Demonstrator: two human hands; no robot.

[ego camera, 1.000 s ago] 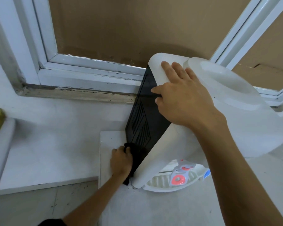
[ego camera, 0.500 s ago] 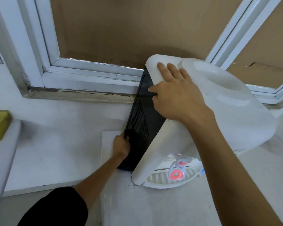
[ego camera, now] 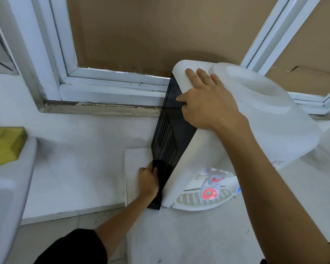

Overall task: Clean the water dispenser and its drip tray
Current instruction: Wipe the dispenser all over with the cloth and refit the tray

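A white water dispenser (ego camera: 286, 130) stands on a white counter, with its black vented back panel (ego camera: 170, 134) turned toward the left. My right hand (ego camera: 208, 100) lies flat over the dispenser's top left edge, thumb on the black panel. My left hand (ego camera: 148, 180) presses a black cloth (ego camera: 160, 166) against the bottom of that panel. At the dispenser's foot sits the white slotted drip tray (ego camera: 191, 200), below a tap with a red button (ego camera: 209, 193).
A white window frame (ego camera: 111, 80) backed with brown cardboard runs behind the dispenser. A yellow sponge (ego camera: 5, 145) rests on the rim of a white basin (ego camera: 10, 197) at the left. The dispenser stands on a raised white slab (ego camera: 135, 159).
My left hand with the cloth rose a little up the black panel, then slid back down to its lower end. My right hand kept its place on top.
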